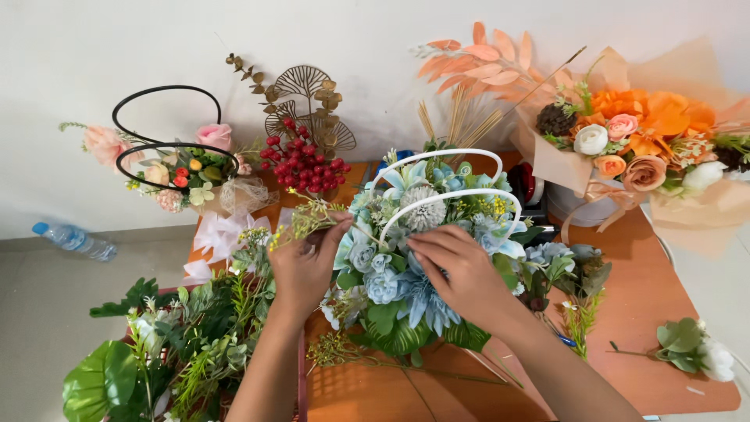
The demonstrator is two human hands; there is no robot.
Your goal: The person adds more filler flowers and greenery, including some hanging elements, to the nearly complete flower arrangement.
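Bright, even and soft throughout, as from diffuse light overhead or in front. No harsh glare. Faint, blurred shadows on the white wall [94,47] behind the black wire handles [168,117] and the gold leaf sprigs [308,94]. Mild shading beneath the left hand [303,266] and right hand [461,273]. Sharp focus at centre; slightly softer toward corners. Slight wide-angle bending at the edges. Warm, saturated colour on the orange tabletop [648,297].

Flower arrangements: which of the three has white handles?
The blue arrangement under both hands, left hand and right hand. The pink one has black hoops; the orange one is paper-wrapped.
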